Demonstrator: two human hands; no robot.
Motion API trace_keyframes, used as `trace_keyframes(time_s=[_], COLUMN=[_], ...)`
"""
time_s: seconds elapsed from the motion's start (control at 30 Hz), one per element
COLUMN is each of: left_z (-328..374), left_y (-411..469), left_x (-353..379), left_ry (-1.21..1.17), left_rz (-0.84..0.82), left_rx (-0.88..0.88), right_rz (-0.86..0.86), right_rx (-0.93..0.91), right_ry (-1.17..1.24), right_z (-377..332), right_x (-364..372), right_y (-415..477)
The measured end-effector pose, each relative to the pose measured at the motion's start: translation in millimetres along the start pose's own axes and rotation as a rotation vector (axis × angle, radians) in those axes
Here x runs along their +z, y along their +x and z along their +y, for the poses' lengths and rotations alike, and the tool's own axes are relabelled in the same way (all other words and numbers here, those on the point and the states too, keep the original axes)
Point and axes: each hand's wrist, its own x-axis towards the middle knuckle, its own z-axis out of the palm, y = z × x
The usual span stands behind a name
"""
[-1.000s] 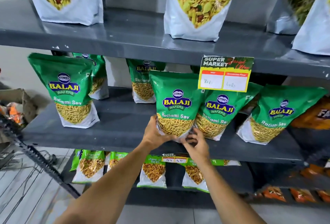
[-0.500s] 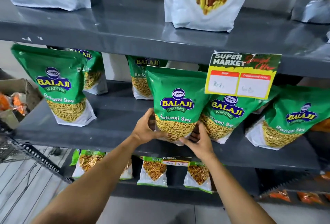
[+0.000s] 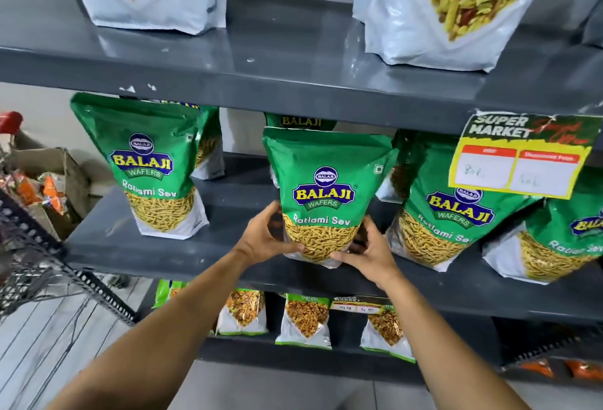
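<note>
Shifted away from the leaning pouch (image 3: 447, 213) on its right, the centre Ratlami Sev pouch (image 3: 326, 194) is upright near the front edge of the middle shelf (image 3: 182, 256). Left hand (image 3: 264, 236) and right hand (image 3: 370, 251) grasp its lower sides, thumbs across the front face. Another pouch (image 3: 146, 174) stands toward the shelf's left end.

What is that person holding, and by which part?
The Balaji Ratlami Sev pouch, gripped at its bottom corners: left hand, right hand.
</note>
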Motion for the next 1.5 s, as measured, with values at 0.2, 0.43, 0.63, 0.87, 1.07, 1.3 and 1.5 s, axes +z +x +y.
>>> trace_keyframes(time_s=[0.2, 0.43, 0.63, 0.87, 1.07, 1.3, 1.5], left_z=[-2, -2, -6, -12, -30, -39, -37], left_y=[0, -1, -15, -61, -87, -68, -63], left_x=[-40, -44, -51, -123, -206, -235, -237], left_ry=[0.025, -0.009, -0.105, 0.041, 0.149, 0.019, 0.028], left_rz=[0.023, -0.005, 0.078, 0.445, 0.795, 0.446, 0.429], left_rx=[-0.021, -0.033, -0.074, -0.009, -0.002, -0.047, -0.030], right_rz=[-0.033, -0.035, 0.180, 0.465, 0.008, -0.147, -0.072], right_rx=[-0.060, -0.050, -0.062, -0.420, -0.370, -0.182, -0.118], right_ry=[-0.070, -0.048, -0.010, -0.180, -0.155, -0.220, -0.051], right_z=[-18, -17, -19, -42, -72, -88, -90], right_x=[32, 38, 56, 112, 208, 260, 273], right_y=[16, 17, -1, -45, -9, 49, 58])
